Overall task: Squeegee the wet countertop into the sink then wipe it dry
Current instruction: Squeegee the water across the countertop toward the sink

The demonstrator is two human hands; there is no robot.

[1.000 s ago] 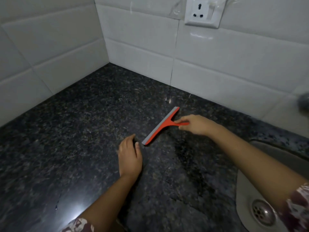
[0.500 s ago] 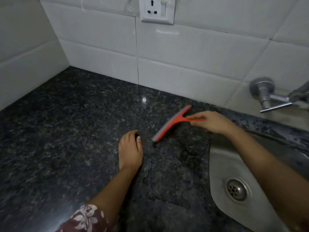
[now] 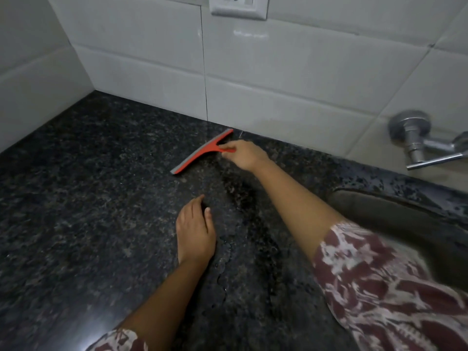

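While the right hand (image 3: 247, 154) curls its fingers around the short handle of the squeegee (image 3: 202, 152), the tool sits just above the centre of the frame, on the dark speckled countertop (image 3: 88, 198). Its red body and grey blade run on a slant, from a lower end left of centre up to an end that comes close to the foot of the tiled wall (image 3: 291, 79). The blade edge appears to touch the stone, though the contact is too small to judge with certainty.

Below it, near the middle of the frame, the left hand (image 3: 195, 231) lies palm down on the countertop with straight fingers held together, holding nothing. It is well apart from the squeegee.

Between the two forearms a darker wet streak (image 3: 248, 211) runs down the stone from under the right hand toward the lower edge of the frame.

At the right edge the sink (image 3: 379, 209) shows only its dark rim, the rest hidden behind a patterned maroon sleeve (image 3: 379, 287). A metal tap (image 3: 417, 140) projects from the wall at the upper right, and a white socket (image 3: 238, 6) sits at the top centre.
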